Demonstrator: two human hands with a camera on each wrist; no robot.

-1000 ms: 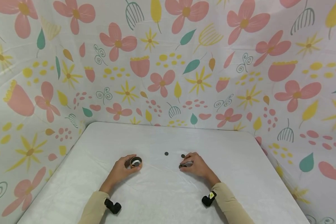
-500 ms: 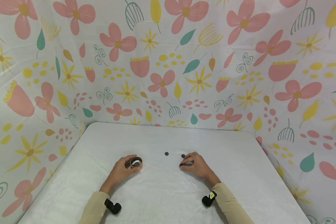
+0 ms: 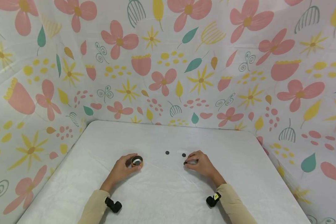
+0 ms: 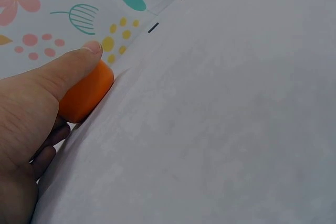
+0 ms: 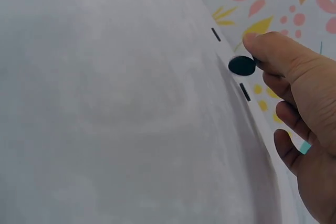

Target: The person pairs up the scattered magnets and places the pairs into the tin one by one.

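Observation:
My left hand [image 3: 124, 169] is curled around a small round container [image 3: 137, 161], orange outside and open at the top, with a shiny metallic inside. In the left wrist view the thumb lies along the container's orange wall [image 4: 86, 95]. Thumb and forefinger of my right hand [image 3: 201, 165] pinch a small flat black disc [image 5: 242, 66] by its edge, just above the white table. The right hand's other fingers are bent and hold nothing. Two more black discs lie flat on the table: one [image 3: 167, 152] between the hands, another [image 3: 184, 155] just beyond the right fingertips.
A white cloth covers the table [image 3: 156, 193]. Behind it and at both sides hangs a flower-printed curtain [image 3: 162, 62], meeting the table's far edge. A black wrist camera [image 3: 113, 205] sits on the left forearm, and another camera [image 3: 213, 199] on the right.
My right hand has brought a black disc up from the table between thumb and forefinger and moved slightly right. The left hand keeps its hold on the container. The head view has shifted a little.

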